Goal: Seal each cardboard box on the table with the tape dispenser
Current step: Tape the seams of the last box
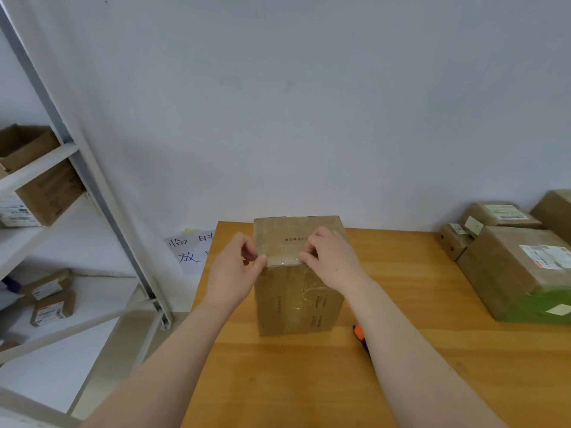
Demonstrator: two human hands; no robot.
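**On the counter's near middle: both hands at a box's taped edge**

At far left, a white shelf rack point(40, 168) holds several brown cartons. Just past it, a paper sign point(188, 251) with handwritten characters hangs behind the counter point(309, 381) corner. The left hand point(238, 267) has its fingers curled, and its thumb and fingertips pinch the left end of a strip of clear tape point(282, 261). The tape lies along the near top edge of the upright cardboard box point(296, 301), which stands on the counter between the two hands. The right hand point(332, 261) is curled too, gripping the strip's right end at the same edge. An orange and purple object point(360, 335) shows from under the right forearm, mostly hidden. At far right, labelled boxes point(509, 270) sit grouped near the wall.
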